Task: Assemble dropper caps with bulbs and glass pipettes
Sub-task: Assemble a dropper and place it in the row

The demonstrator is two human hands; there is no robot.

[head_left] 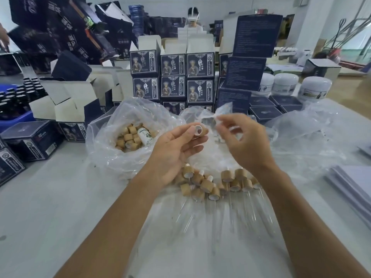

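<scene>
Your left hand [176,143] pinches a short bamboo-coloured cap [199,130] at the fingertips, its white-lined round opening facing you, raised above the table [60,207]. Your right hand [244,141] has curled fingers just beside it – whether they hold a clear part is too blurred to tell. Below your wrists lies a cluster of finished droppers [216,182], wooden collars with thin glass tubes, on crinkled clear film. To the left, a glossy plastic bag [112,145] holds loose caps [130,137] and a small white bottle [146,135]. Dark printed cartons [172,65] stand stacked behind.
</scene>
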